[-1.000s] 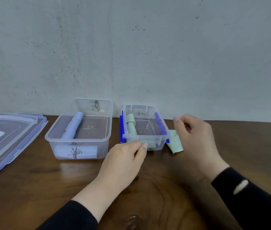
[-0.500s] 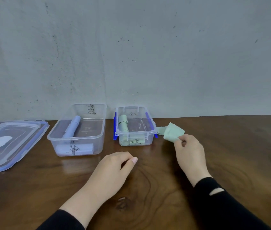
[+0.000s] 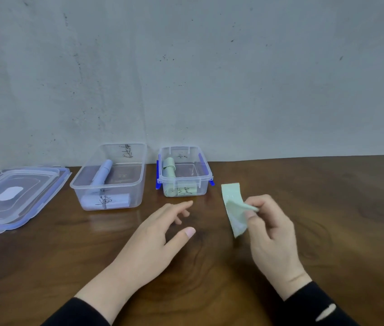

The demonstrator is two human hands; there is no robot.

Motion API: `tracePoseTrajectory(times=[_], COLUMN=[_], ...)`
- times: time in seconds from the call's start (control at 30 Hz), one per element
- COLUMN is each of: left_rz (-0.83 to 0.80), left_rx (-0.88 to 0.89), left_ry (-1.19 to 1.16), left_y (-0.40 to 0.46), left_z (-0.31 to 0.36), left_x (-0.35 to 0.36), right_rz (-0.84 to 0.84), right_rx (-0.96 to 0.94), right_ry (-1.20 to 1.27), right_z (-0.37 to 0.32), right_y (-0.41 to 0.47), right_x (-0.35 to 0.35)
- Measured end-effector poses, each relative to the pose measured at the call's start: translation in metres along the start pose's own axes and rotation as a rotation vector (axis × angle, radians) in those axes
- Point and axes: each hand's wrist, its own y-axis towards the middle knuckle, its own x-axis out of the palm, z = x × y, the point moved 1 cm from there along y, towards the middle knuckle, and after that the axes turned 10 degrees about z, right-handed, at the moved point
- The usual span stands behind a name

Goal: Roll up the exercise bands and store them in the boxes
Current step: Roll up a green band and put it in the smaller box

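Note:
My right hand (image 3: pixel 269 228) pinches a pale green exercise band (image 3: pixel 233 208), lifted over the wooden table in front of the boxes. My left hand (image 3: pixel 160 234) hovers open to its left, fingers spread, holding nothing. A small clear box (image 3: pixel 206 176) with blue clips stands by the wall and holds a rolled green band (image 3: pixel 168 169). Left of it, a larger clear box (image 3: pixel 139 182) holds a rolled lilac band (image 3: pixel 103 172).
Two stacked clear lids (image 3: pixel 14 198) with blue rims lie at the far left of the table. A grey wall runs right behind the boxes. Bare dark wood (image 3: pixel 327 196) stretches to the right of the small box.
My right hand has drawn the green band away from the small box toward me and the band now hangs lengthwise. My left hand left the box front and opened its fingers.

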Motion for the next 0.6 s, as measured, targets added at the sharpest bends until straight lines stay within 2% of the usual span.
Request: tracePoseTrajectory(times=[0.13,0.2,0.33,0.47,0.53,0.6], left_rz=[0.010,0.031,0.148,0.315,0.370,0.430], left_rx=[0.029,0.030,-0.026,-0.122,-0.163,-0.174], left_ry=[-0.080,-0.135,-0.227,-0.373,-0.460,-0.521], left_y=[-0.009,-0.011,-0.009,0.002,0.009,0.017], left_z=[0.016,0.021,0.025,0.036,0.048,0.060], left_x=[0.003,0.003,-0.010,-0.031,-0.043,-0.056], right_rz=[-0.273,-0.339,-0.334,-0.499,-0.451,-0.379], right_rx=[0.026,0.050,0.157,0.167,0.133,0.183], right_ry=[-0.013,0.004,0.086,0.006,-0.038,-0.032], right_z=[-0.013,-0.018,-0.018,-0.021,-0.021,-0.022], right_y=[-0.015,-0.019,-0.019,-0.022,-0.023,-0.023], right_x=[0.017,0.023,0.033,0.050,0.060,0.068])
